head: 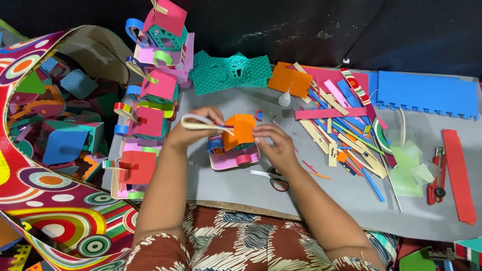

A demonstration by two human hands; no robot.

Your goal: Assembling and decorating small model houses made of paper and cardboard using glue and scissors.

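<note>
Head view: a person seated at a grey work mat (321, 200) assembles a small foam house (236, 143) with an orange roof on a pink base, lying at the mat's centre. Left hand (193, 128) pinches a cream foam strip (203, 123) curving toward the roof; right hand (273, 145) steadies the house's right side with closed fingertips. Judged light, soft and easily dented, the model is best held by its flat base. Scissors (273, 179) lie just below; cut foam strips (346, 125) are heaped at right; finished houses (150, 95) stand at left.
</note>
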